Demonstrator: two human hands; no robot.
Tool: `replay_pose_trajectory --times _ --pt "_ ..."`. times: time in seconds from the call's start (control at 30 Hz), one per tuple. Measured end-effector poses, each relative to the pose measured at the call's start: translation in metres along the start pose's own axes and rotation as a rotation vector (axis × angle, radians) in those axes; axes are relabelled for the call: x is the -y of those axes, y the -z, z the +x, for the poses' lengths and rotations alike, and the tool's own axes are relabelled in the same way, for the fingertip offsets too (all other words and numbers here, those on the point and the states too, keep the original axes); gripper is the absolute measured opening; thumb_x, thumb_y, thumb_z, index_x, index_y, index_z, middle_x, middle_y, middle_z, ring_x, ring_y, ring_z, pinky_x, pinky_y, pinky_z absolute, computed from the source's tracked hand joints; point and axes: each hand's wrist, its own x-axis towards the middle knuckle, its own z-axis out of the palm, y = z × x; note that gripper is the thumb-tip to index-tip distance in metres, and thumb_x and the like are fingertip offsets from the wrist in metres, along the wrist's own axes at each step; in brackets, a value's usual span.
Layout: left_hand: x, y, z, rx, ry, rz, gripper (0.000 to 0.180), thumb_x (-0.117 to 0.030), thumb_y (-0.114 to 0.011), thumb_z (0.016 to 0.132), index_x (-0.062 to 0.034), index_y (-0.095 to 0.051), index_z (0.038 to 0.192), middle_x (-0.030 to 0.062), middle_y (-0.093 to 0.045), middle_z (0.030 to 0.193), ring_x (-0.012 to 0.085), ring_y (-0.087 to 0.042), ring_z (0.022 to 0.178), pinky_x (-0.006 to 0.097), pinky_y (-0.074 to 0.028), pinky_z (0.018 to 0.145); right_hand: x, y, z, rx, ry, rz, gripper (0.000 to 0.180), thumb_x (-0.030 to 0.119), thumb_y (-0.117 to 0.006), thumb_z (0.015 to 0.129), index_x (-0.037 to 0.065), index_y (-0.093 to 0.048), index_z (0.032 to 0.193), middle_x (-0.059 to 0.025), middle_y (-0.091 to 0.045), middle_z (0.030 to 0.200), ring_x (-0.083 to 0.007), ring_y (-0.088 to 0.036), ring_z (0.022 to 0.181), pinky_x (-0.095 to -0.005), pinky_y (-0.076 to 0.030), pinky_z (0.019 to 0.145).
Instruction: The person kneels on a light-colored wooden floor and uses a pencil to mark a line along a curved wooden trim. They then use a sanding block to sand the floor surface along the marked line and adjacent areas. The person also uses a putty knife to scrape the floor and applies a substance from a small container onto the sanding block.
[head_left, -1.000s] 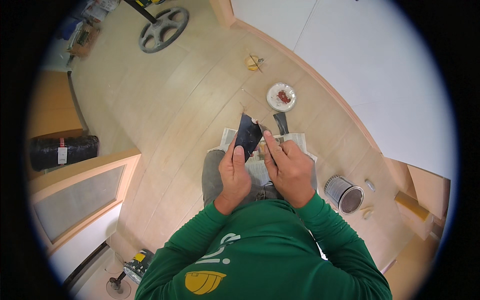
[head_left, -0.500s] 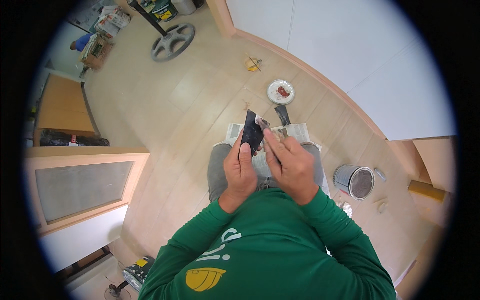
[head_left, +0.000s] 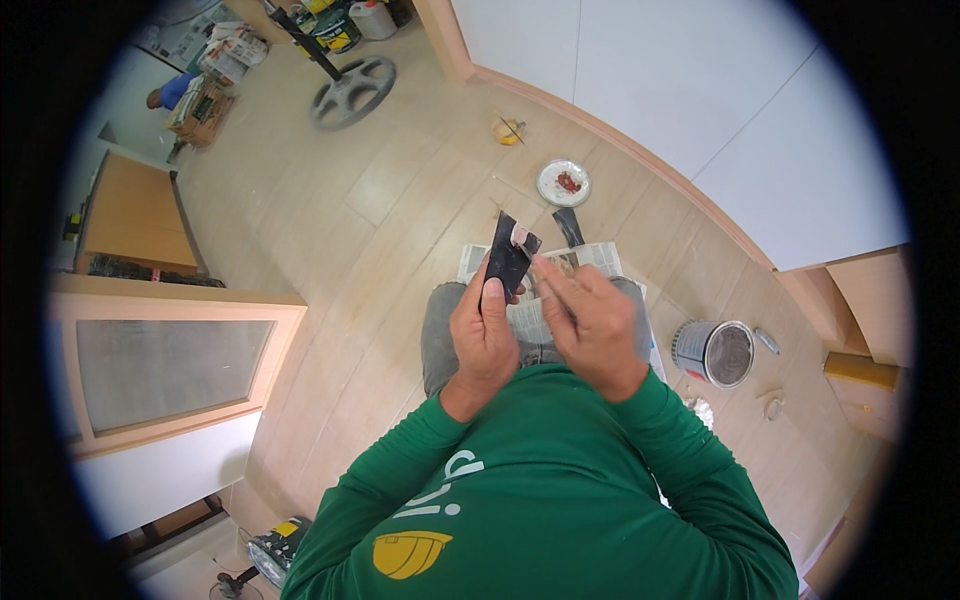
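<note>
**Dark sheet held up over the knees**

While the person sits on the wooden floor [head_left: 330, 260], both hands meet at the centre of the frame, above the grey-trousered knees. The left hand [head_left: 487, 335] is closed around the lower part of a dark sheet [head_left: 508, 258], fingers wrapped over its left edge, so that the sheet stands tilted, its top leaning to the upper right. A pale smear shows at the sheet's upper corner. The right hand [head_left: 590, 322] is just right of it, fingers stretched toward the sheet's right edge; whether the fingertips press on it or only brush it I cannot tell, and the hand grips nothing that I can see.

Under the hands a newspaper [head_left: 590, 258] lies spread on the floor. Just above it a dark scraper [head_left: 568, 226] rests, and further up stands a small white plate [head_left: 563, 183] with a red dab in it. A yellow lump [head_left: 508, 131] sits near the curved wooden skirting at upper centre. To the right of the person's knee an open can [head_left: 714, 352] stands on the floor, with small bits near it. At upper left a wheel-shaped metal base [head_left: 352, 90] lies flat, beyond it jugs and boxes. A glazed wooden door panel [head_left: 160, 370] fills the left of the frame.
</note>
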Motion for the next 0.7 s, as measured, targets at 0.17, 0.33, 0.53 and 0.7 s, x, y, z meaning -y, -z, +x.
replay_pose_trajectory --times 0.17,0.33,0.53,0.7 --pt "-0.005 0.001 -0.001 0.001 -0.014 -0.017 0.043 -0.018 -0.045 0.113 0.0093 -0.054 0.145 0.0093 -0.071 0.106 0.0123 -0.063 0.091 0.028 -0.053 0.080 0.004 -0.002 -0.001 -0.005 0.056 -0.015 0.036 0.002 -0.076 0.091 0.005 -0.075 0.128 -0.0089 -0.056 0.075 -0.0208 -0.055 0.058 -0.0343 -0.046 0.055" --pt "-0.005 0.006 -0.002 0.001 -0.033 -0.023 0.042 -0.016 -0.046 0.113 0.0090 -0.054 0.145 0.0095 -0.071 0.107 0.0120 -0.063 0.091 0.028 -0.053 0.080 0.009 -0.001 0.001 -0.003 0.032 -0.021 0.037 0.001 -0.076 0.090 0.005 -0.075 0.127 -0.0085 -0.056 0.074 -0.0198 -0.055 0.059 -0.0339 -0.045 0.055" --pt "-0.006 0.010 -0.002 -0.010 -0.066 -0.045 0.041 -0.016 -0.047 0.113 0.0085 -0.054 0.146 0.0098 -0.071 0.107 0.0114 -0.063 0.091 0.027 -0.052 0.080 0.010 -0.002 -0.001 0.028 0.039 -0.033 0.040 0.001 -0.077 0.087 0.007 -0.076 0.127 -0.0080 -0.058 0.076 -0.0233 -0.058 0.064 -0.0375 -0.048 0.058" --pt "-0.016 0.024 0.005 0.052 0.304 -0.497 0.039 -0.027 -0.046 0.111 0.0045 -0.063 0.128 0.0111 -0.071 0.108 0.0166 -0.062 0.086 0.032 -0.051 0.080 -0.001 0.016 0.001 0.035 0.115 -0.060 0.045 0.000 -0.080 0.083 0.012 -0.077 0.127 -0.0055 -0.058 0.079 -0.0232 -0.056 0.067 -0.0362 -0.048 0.060"
